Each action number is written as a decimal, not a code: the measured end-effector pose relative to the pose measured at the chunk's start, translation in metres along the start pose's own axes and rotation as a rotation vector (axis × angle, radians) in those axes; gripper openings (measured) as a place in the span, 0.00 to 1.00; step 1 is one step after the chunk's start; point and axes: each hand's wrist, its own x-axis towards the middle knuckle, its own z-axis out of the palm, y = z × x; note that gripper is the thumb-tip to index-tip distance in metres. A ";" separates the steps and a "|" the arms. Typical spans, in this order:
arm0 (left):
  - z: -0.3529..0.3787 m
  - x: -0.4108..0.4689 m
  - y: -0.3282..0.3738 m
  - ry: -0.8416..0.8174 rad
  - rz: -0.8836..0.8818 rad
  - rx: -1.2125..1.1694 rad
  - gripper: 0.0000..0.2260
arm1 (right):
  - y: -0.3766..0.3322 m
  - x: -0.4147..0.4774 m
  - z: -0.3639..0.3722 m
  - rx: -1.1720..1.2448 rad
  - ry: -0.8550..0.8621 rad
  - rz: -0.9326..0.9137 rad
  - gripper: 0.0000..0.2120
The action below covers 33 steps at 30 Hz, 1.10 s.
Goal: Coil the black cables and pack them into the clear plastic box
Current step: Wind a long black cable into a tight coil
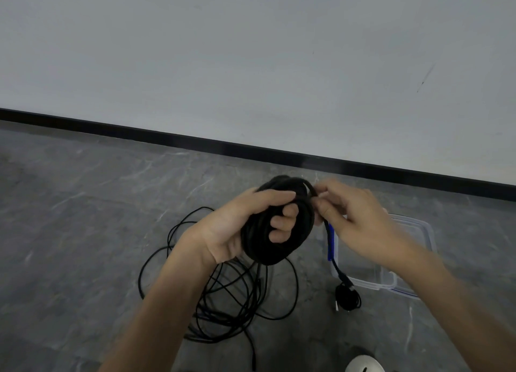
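My left hand (237, 226) grips a thick coil of black cable (300, 232), fingers curled through its middle. At the coil's top right, my right hand (354, 218) pinches the cable's free end. That end (331, 241) carries a blue band and hangs down to a plug (347, 283). A loose tangle of thin black cable (223, 296) lies on the floor below my left hand. The clear plastic box (418, 232) sits on the floor to the right, partly hidden by my right forearm. A small coiled black cable (347, 299) lies in front of the box.
The floor is grey marbled tile (83, 204). A white wall with a black skirting strip (251, 149) runs across behind. A rounded white object (363, 364) shows at the bottom edge, right of centre.
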 end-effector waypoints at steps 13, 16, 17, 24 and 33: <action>0.003 0.007 -0.006 0.012 0.183 -0.194 0.12 | 0.002 0.005 0.014 0.069 0.003 0.083 0.13; 0.004 0.008 -0.004 0.036 0.224 -0.191 0.11 | 0.001 0.003 0.016 0.087 -0.038 0.123 0.07; 0.005 0.007 -0.003 0.027 0.236 -0.205 0.11 | -0.001 0.002 0.016 0.102 -0.056 0.145 0.07; 0.006 0.006 -0.001 0.140 0.323 -0.217 0.05 | -0.013 0.000 0.019 0.067 -0.043 0.178 0.08; 0.002 0.007 0.001 0.231 0.462 -0.327 0.03 | -0.025 0.000 0.036 0.061 0.099 0.165 0.09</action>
